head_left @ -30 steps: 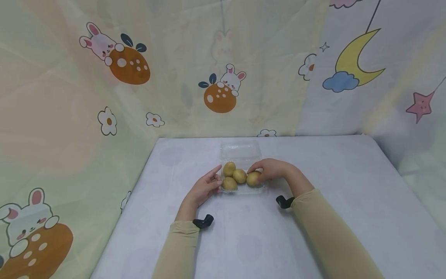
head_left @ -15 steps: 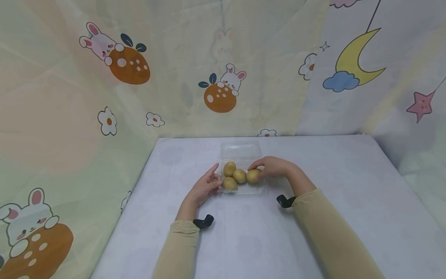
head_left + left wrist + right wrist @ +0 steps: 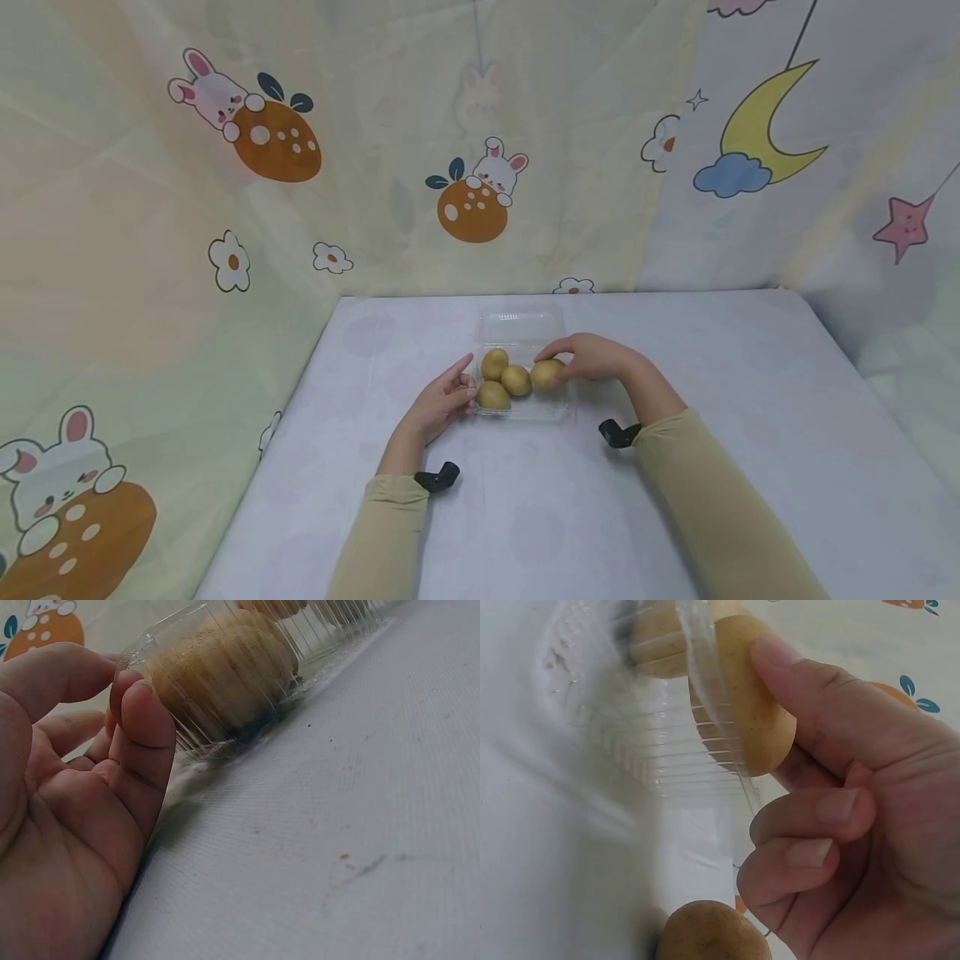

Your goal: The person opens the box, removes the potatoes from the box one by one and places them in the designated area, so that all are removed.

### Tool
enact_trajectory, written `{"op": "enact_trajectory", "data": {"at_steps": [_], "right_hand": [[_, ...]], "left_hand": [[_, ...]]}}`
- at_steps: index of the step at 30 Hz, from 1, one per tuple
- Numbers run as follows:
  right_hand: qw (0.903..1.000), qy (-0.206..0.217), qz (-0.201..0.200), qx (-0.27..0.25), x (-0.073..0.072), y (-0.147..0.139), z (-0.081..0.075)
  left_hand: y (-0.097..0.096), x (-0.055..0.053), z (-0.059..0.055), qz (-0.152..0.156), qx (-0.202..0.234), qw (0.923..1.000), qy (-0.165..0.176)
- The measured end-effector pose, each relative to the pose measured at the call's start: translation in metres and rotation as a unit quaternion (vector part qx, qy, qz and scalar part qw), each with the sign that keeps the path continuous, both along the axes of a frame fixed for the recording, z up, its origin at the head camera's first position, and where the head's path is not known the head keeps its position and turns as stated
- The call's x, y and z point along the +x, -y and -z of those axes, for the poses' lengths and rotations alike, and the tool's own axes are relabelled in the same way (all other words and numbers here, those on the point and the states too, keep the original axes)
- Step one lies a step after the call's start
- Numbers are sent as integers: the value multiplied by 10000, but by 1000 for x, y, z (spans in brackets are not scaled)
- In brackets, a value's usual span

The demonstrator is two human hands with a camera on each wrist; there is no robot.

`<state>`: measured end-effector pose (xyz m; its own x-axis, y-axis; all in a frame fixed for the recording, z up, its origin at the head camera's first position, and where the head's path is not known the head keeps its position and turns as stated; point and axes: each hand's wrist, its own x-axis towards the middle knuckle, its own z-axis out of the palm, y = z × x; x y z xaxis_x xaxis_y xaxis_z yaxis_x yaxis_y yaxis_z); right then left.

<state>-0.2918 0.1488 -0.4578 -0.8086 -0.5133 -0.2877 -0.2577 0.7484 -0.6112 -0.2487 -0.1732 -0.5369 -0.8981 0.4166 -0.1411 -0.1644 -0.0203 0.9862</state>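
Several potatoes [image 3: 516, 380] lie in a clear plastic clamshell box [image 3: 542, 408], its lid [image 3: 521, 323] folded back away from me. My right hand [image 3: 600, 363] pinches one potato [image 3: 546, 374] between thumb and fingers at the box's right side. In the right wrist view this potato [image 3: 769, 697] is tilted against the ribbed clear wall [image 3: 712, 742]. At the opposite side, my left hand [image 3: 438, 406] holds the box's left edge with thumb and fingers. The left wrist view shows a potato [image 3: 225, 671] behind the clear wall, close to those fingertips.
Another potato [image 3: 712, 934] shows at the bottom of the right wrist view, apart from the box. A white cloth [image 3: 517, 517] covers the table. Printed curtains [image 3: 577, 167] stand behind and along the sides. Each wrist wears a black camera [image 3: 438, 477].
My right hand has moved slightly away from me, bringing its potato towards the back of the box. The box has shifted a touch to the right. The left hand has barely moved.
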Motion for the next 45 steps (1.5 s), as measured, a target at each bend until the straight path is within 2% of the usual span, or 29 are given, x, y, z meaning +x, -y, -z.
{"op": "enact_trajectory", "data": {"at_steps": [8, 15, 21, 29, 45], "right_hand": [[9995, -179, -55, -271, -1, -10, -3], [9989, -229, 231, -348, 2, -22, -6], [9953, -484, 485, -684, 8, -40, -7], [9889, -664, 913, -968, 19, -66, 1], [9774, -1067, 1578, -916, 33, -128, 17]], "left_hand": [[0, 1, 1, -24, 36, 10000, -40], [1, 0, 2, 40, 55, 10000, -52], [1, -1, 3, 72, 74, 9999, -69], [1, -1, 4, 68, 120, 9999, -96], [1, -4, 6, 39, 82, 9999, -108]]}}
